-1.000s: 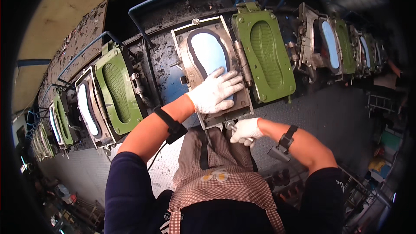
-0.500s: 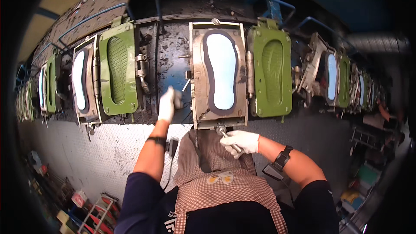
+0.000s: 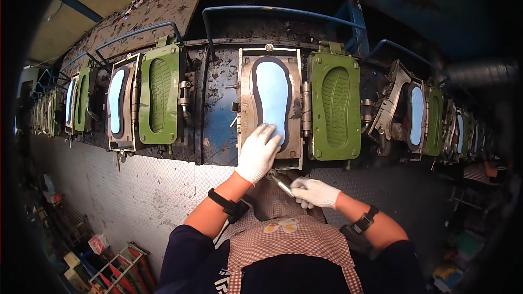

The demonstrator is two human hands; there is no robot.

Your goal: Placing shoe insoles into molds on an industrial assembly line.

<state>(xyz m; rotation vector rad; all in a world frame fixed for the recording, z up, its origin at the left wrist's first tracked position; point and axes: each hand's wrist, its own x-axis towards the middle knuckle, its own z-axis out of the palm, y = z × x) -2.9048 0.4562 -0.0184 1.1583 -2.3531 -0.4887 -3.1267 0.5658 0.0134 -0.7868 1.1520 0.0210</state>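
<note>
In front of me lies an opened shoe-sole mould, its metal half (image 3: 247, 103) holding a light blue sole (image 3: 272, 90) with a dark rim. My left hand (image 3: 258, 152), in a white glove, lies over the sole's near end, its fingers stretched out and touching it. My right hand (image 3: 317, 193), also gloved, is closed around the lower end of a short metal handle (image 3: 283, 183). The handle's ringed upper end meets the front edge of the mould. To the right, joined by a hinge (image 3: 306, 110), is the green mould half (image 3: 335, 103) with a treaded sole-shaped hollow.
Similar opened moulds stand in a row, such as a green half (image 3: 159, 95) at left and a blue sole (image 3: 416, 114) at right. A blue rail (image 3: 272, 8) runs behind. Patterned metal flooring (image 3: 158, 182) and a rack (image 3: 122, 269) are at lower left.
My left hand has moved right, from beside the mould onto the near end of the blue sole. My right hand still grips the metal handle. The view has shifted slightly.
</note>
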